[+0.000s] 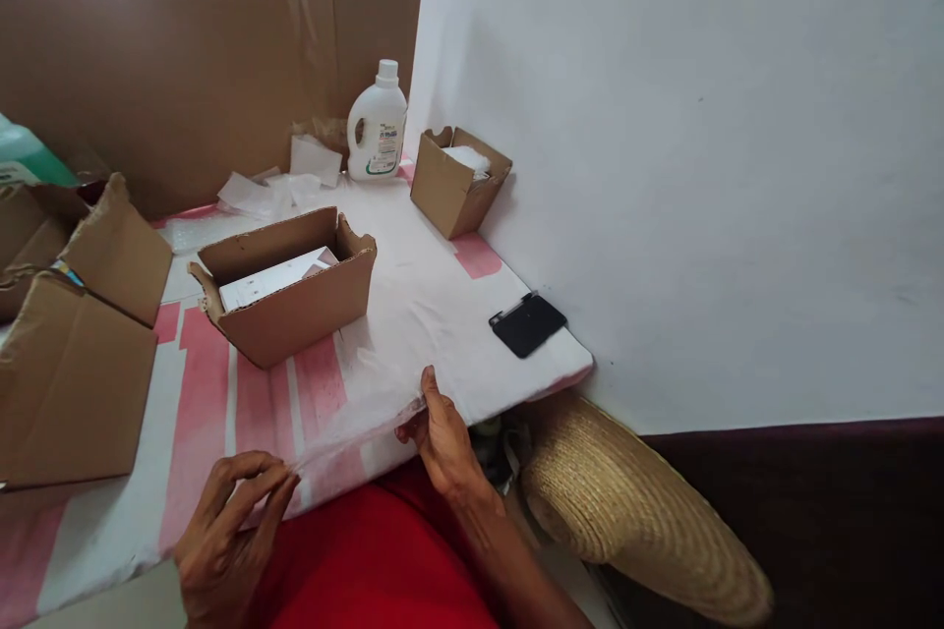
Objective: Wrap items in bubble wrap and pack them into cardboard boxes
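**Both hands pinch a strip of clear film at the near table edge**

Closest to me is the red garment (pixel 369 560) across the person's lap, with both hands just above it. The left hand (pixel 228 521) curls its fingertips against the thumb and pinches the left end of the clear plastic film (pixel 354 423). The right hand (pixel 442 432) grips the other end between thumb and fingers. The film stretches between them, lying along the near edge of the table (pixel 442 285), which has a pink and white cover.

Just beyond the film stands an open cardboard box (pixel 295 305) with a white carton (pixel 269 280) inside. To its left lie folded cardboard pieces (pixel 74 383). To the right, near the wall, I see a flat black object (pixel 527 324) on the table.

Farther off a small cardboard box (pixel 453 187) holds something white, and a white bottle (pixel 378 128) stands to its left. A tall cardboard sheet (pixel 184 69) lines the far side. A straw hat (pixel 634 511) sits below the table's right corner.
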A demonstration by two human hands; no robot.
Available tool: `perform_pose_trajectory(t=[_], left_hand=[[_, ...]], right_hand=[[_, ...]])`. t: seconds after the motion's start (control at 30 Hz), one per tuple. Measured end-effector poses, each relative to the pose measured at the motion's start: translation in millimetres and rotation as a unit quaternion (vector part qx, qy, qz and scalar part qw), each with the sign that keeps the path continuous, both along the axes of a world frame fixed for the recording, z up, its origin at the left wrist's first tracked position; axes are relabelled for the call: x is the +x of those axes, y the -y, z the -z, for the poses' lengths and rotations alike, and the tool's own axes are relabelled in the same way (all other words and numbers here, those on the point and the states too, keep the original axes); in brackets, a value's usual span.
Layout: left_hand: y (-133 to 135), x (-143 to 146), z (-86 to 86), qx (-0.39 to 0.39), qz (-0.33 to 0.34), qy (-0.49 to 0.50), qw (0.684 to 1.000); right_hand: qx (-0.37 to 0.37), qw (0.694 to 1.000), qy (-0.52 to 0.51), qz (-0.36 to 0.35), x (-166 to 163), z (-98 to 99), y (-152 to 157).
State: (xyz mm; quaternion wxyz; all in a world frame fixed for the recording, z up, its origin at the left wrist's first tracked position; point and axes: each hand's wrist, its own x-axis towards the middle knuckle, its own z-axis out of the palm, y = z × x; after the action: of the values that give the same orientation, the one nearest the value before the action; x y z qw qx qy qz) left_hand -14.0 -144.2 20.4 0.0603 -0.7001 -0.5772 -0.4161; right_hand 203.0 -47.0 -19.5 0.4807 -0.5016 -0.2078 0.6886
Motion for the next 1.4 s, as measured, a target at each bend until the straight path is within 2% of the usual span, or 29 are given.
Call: perform_pose_trajectory(t=[0.27,0.37,0.43,0.5,0.57,0.67,0.73,0.83,0.9,0.93,1.0,1.1,1.2,1.27,1.3,1.33,1.4], left_hand=[[2.4,-7.2,13.9,-0.007,-0.038,-0.008,0.999],[4.8,-11.3,13.5,-0.017,-0.042,-0.021,0.999],[6.8,-14.6,10.8,-0.021,-0.044,-0.034,0.998],[9.0,-18.0,8.5,-0.022,-0.039,-0.043,0.998],[11.1,-20.7,8.0,-0.023,-0.033,-0.042,0.998],[13.3,-22.6,9.8,-0.027,-0.035,-0.041,0.998],[13.8,-22.8,10.9,-0.027,-0.033,-0.041,0.998],[14.1,-23.2,11.9,-0.031,-0.031,-0.036,0.998],[14.9,-24.1,13.3,-0.038,-0.038,-0.029,0.998],[15.6,-24.9,14.5,-0.041,-0.042,-0.023,0.998],[18.0,-26.6,17.4,-0.047,-0.049,-0.010,0.998],[21.8,-30.1,19.2,-0.070,-0.052,0.017,0.996],[17.9,-35.9,11.9,-0.121,-0.117,0.086,0.982],[5.7,-41.2,3.8,-0.131,-0.173,0.127,0.968],[-3.8,-43.9,0.5,-0.130,-0.176,0.136,0.966],[-15.3,-46.3,-1.4,-0.134,-0.153,0.140,0.969],[-42.3,-49.7,-0.3,-0.170,-0.067,0.146,0.972]], right_hand=[[0.018,0.996,0.031,-0.082,15.9,4.0,16.8],[0.075,0.974,0.089,-0.194,28.1,-2.2,20.6],[0.124,0.934,0.145,-0.301,39.6,-13.3,21.6],[0.161,0.895,0.215,-0.356,50.4,-28.7,20.6],[0.201,0.877,0.285,-0.331,56.9,-44.2,17.3],[0.318,0.843,0.357,-0.244,54.9,-57.2,9.2],[0.399,0.786,0.403,-0.247,47.4,-55.7,3.5],[0.463,0.675,0.469,-0.331,33.6,-42.7,-3.9],[0.483,0.631,0.480,-0.372,26.0,-32.8,-8.8],[0.488,0.624,0.476,-0.382,23.2,-29.0,-11.4],[0.487,0.631,0.461,-0.390,19.2,-24.9,-17.2],[0.465,0.672,0.430,-0.383,16.3,-26.7,-27.4],[0.435,0.709,0.393,-0.391,13.7,-33.6,-40.1],[0.430,0.710,0.395,-0.394,10.2,-38.5,-50.6],[0.431,0.706,0.400,-0.394,7.9,-40.6,-56.5],[0.434,0.702,0.404,-0.394,5.3,-42.3,-63.0],[0.438,0.695,0.395,-0.412,0.2,-44.2,-77.7]])
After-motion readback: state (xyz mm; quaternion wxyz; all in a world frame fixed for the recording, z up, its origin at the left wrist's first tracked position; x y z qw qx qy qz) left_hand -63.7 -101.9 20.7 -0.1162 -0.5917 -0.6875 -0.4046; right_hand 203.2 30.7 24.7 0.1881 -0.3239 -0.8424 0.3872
